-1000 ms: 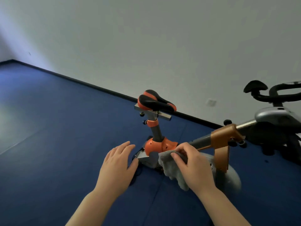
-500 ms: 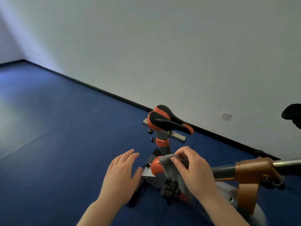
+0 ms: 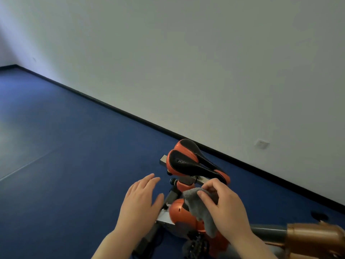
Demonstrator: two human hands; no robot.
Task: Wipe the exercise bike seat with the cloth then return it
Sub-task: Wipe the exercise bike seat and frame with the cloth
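nearest the camera, the right hand [image 3: 226, 208] pinches a grey cloth [image 3: 200, 210] between thumb and fingers, the fabric drooping over the bike's orange frame [image 3: 182, 215]. just to the left, the left hand [image 3: 141, 200] hovers flat, fingers spread and holding nothing. beyond both, clear of the cloth, sits the black-and-orange seat [image 3: 192, 162] on its post. farther back, blue floor [image 3: 65, 146] meets a white wall [image 3: 186, 62].

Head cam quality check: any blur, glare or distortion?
Head view: wide-angle tilt, skirting runs diagonal; soft light, pale sheen on floor at left; seat fairly sharp; orange frame part at bottom right smeared; cloth and right hand slightly soft.
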